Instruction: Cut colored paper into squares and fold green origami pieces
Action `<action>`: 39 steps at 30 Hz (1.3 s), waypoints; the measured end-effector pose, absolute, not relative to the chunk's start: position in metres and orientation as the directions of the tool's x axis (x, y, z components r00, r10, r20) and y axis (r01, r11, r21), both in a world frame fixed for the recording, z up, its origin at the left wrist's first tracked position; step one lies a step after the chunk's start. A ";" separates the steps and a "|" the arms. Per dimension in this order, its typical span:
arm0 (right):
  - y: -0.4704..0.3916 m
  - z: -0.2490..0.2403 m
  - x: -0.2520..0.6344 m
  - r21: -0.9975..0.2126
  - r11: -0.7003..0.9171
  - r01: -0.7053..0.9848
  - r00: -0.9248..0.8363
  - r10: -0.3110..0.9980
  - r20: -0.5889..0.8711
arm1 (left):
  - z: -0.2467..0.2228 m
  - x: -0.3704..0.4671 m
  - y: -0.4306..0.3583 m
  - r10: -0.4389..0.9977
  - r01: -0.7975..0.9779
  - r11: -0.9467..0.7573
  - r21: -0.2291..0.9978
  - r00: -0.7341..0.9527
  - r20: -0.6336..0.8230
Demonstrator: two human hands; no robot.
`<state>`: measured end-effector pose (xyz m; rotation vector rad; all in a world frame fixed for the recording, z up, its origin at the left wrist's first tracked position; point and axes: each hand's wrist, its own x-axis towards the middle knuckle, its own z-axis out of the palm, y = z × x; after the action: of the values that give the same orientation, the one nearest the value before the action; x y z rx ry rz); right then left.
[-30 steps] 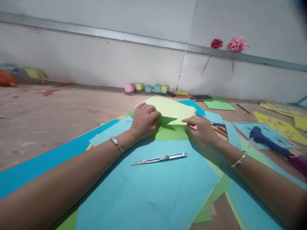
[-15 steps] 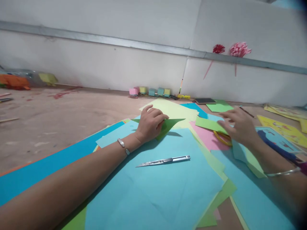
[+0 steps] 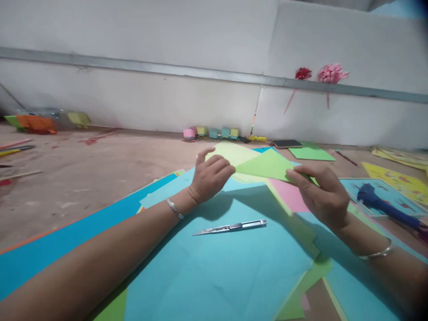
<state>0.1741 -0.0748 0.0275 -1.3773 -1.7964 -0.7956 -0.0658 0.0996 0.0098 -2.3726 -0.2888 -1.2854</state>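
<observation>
Above blue paper (image 3: 217, 263), the right hand (image 3: 323, 196) pinches a green sheet (image 3: 267, 165)

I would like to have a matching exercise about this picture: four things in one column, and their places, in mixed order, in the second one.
Things:
1. pink flower
2. utility knife
3. small cubes
4. pointed green paper

Places:
A. on light blue paper
B. held by the right hand
C. at the grey strip on the wall
D. at the foot of the wall

Pairs: 1-C, 2-A, 3-D, 4-B
</observation>
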 end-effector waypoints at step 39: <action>-0.069 0.015 0.170 -0.158 0.403 0.901 -0.262 0.798 0.542 | -0.004 -0.055 0.093 0.306 0.245 -0.943 0.226 0.906 0.293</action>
<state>0.1699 -0.0686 0.0152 -1.4435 -2.1149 -0.2459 -0.0554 0.0926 -0.0042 -3.2461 -0.4739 -0.5491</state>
